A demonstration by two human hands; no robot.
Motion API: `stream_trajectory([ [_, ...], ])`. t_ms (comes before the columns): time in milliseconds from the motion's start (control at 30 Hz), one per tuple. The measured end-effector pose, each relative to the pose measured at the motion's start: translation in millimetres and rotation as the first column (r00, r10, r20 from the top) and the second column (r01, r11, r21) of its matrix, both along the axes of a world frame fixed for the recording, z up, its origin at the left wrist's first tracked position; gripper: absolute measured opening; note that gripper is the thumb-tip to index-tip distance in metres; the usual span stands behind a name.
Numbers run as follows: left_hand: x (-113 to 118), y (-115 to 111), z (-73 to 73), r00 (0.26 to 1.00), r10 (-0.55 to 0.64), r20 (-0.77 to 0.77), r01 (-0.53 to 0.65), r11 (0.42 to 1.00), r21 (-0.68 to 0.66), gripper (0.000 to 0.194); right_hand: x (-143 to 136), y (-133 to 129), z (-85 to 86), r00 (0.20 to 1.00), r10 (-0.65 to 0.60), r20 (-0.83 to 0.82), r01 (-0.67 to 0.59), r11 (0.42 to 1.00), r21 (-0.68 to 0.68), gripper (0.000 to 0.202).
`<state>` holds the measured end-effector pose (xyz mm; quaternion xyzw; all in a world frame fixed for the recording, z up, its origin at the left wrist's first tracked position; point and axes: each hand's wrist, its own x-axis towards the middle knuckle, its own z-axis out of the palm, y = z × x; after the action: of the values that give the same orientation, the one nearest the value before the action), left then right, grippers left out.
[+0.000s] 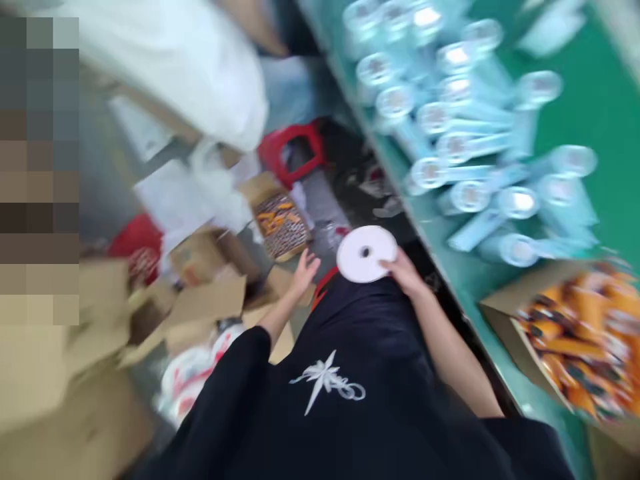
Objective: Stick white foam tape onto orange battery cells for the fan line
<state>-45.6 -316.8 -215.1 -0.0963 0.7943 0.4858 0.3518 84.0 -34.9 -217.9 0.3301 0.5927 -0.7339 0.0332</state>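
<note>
A flat white disc with a small dark centre hole [357,260] is in front of my lap; whether it is a roll or a spool I cannot tell. My right hand [404,272] grips its right rim, thumb over the upper face. My left hand [305,270] is held out to the left of the disc, empty, with its fingers apart. Beyond the left hand, a carton [285,233] on the floor holds small orange and dark pieces.
The green table [580,120] on the right bears several clear, round-ended packages [470,197] and a carton of orange items [585,333]. A red stool [295,153] stands ahead. Open cartons [210,307] and a white sack [185,67] crowd the left side.
</note>
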Motion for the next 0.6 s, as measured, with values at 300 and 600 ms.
stream_trajectory([
  [300, -117, 115, 143.5, 0.272, -0.904, -0.33, 0.951, 0.306, -0.052, 0.049, 59, -16, 111.7, 0.892, 0.186, -0.412, -0.13, 0.978, 0.162, 0.086],
  [600, -35, 223, 216.2, -0.082, -0.894, -0.441, 0.993, -0.034, -0.116, 0.047, 123, 2, 154.8, 0.897, -0.057, -0.439, 0.256, 0.875, 0.41, 0.049],
])
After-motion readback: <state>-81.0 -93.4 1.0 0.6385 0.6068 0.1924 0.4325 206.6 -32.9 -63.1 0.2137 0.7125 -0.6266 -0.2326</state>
